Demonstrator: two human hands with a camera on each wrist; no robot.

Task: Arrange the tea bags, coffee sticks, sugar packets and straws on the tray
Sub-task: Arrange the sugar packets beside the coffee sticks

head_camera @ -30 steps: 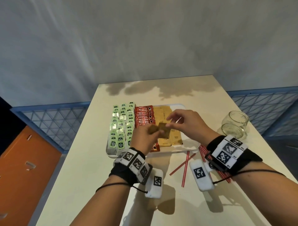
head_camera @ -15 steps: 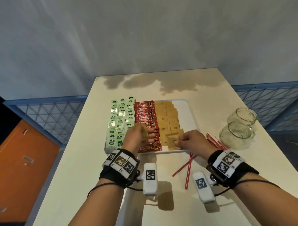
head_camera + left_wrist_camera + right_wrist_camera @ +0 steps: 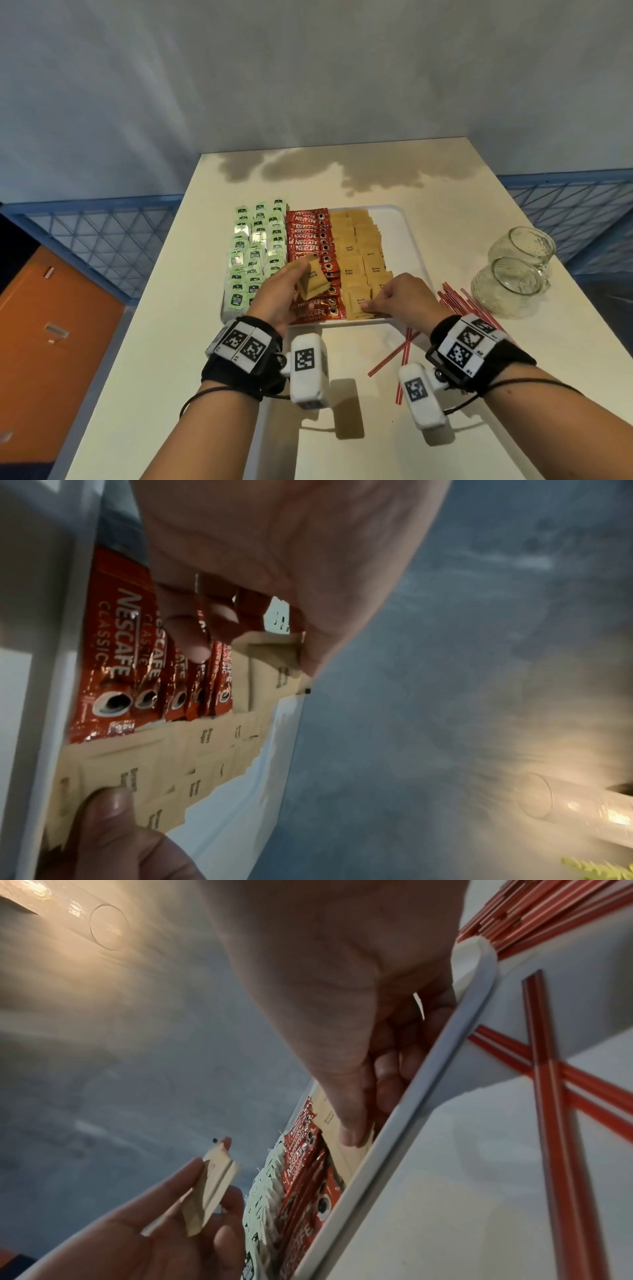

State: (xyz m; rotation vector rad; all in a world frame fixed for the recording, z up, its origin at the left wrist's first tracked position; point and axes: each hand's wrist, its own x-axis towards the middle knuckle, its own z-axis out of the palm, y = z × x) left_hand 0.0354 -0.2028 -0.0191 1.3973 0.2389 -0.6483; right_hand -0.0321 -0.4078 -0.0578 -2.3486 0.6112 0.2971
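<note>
Sitting on the table (image 3: 445,192), the white tray (image 3: 407,246) is already filled with tea bags (image 3: 255,246), coffee sticks (image 3: 308,233) and sugar packets (image 3: 359,253), long axes running across it. A second ago one packet was passed between hands; now it's pinched down at the near edge by the right hand (image 3: 404,301), so that row's nearly done. A small spare stack (image 3: 311,284) is gripped tilted in the left hand (image 3: 277,298). Straws (image 3: 459,301) are left off-tray, pointing diagonally.
</note>
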